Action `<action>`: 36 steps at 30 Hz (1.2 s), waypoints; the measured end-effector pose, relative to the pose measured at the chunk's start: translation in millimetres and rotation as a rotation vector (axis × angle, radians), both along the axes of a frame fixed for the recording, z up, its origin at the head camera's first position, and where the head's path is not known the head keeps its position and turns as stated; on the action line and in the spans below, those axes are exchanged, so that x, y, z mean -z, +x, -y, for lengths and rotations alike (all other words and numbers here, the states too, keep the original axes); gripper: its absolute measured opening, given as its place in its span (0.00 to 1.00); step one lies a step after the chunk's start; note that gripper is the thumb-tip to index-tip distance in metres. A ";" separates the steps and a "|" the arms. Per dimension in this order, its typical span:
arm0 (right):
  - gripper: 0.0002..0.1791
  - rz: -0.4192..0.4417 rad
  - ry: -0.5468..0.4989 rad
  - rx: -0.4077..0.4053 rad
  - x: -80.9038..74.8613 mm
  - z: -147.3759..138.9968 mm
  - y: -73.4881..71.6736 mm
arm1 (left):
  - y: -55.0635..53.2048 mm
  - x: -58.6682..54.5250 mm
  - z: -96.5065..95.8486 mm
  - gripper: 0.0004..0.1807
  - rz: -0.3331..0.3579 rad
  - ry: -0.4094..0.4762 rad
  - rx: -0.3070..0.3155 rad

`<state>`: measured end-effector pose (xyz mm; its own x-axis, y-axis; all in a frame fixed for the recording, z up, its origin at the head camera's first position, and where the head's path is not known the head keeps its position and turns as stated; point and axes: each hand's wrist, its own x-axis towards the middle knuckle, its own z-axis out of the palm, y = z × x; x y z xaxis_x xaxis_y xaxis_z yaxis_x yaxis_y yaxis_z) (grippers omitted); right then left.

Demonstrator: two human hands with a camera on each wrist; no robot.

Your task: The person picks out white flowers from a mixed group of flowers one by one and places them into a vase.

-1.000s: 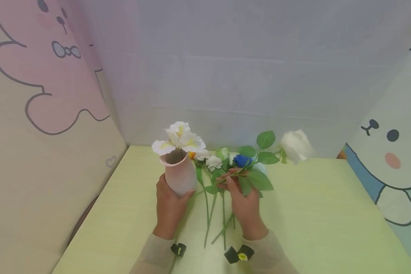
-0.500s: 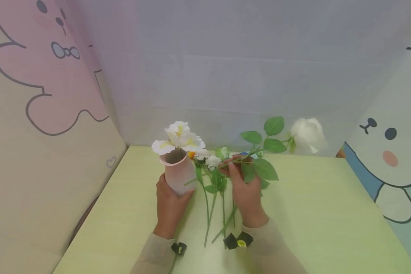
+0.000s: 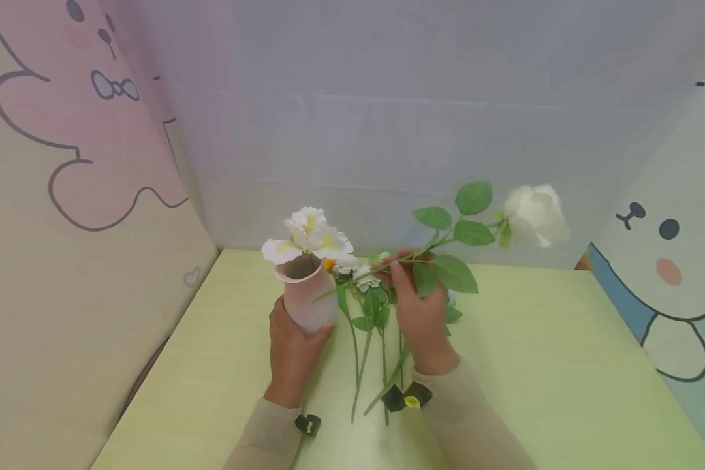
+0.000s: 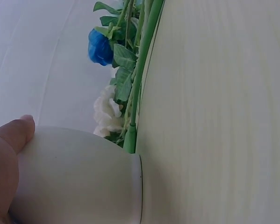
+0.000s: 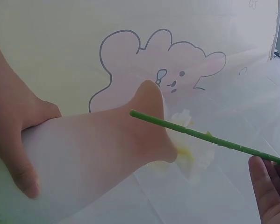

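Note:
My left hand [image 3: 296,352] grips the lower body of a pink-and-white vase [image 3: 311,303], which stands upright on the table. A white iris with yellow marks [image 3: 308,238] rises from the vase's mouth. In my right hand [image 3: 420,313] a white rose [image 3: 534,215] is pinched by its green stem, the bloom pointing up and to the right. The stem's cut end points left, in front of the vase's neck in the head view. From the right wrist view, the rose stem [image 5: 210,138] crosses before the vase's rim [image 5: 165,121], held by the fingertips [image 5: 259,175].
Several more flowers lie on the table [image 3: 534,365] between and behind my hands, among them white blooms [image 3: 365,279] and a blue one [image 4: 100,47]. Their stems [image 3: 358,372] run toward the front. A grey cloth wall [image 3: 388,130] backs the table, with printed cloth panels on both sides.
My right hand has lifted the white rose upward and slightly away, and the stem's end now shows before the vase. The left hand and vase stay in place.

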<state>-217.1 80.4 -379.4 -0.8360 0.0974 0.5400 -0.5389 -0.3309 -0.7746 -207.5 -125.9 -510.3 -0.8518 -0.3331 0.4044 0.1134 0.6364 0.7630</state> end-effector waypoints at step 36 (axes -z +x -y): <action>0.06 0.134 -0.231 0.022 6.2 -4.4 -28.2 | 0.7 -1.8 -1.3 0.62 0.012 -0.001 -0.008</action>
<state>-245.3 84.8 -385.6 -0.8947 0.2246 0.3862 -0.4461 -0.4962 -0.7448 -206.7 -124.7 -508.6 -0.8538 -0.3398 0.3943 0.0989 0.6378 0.7638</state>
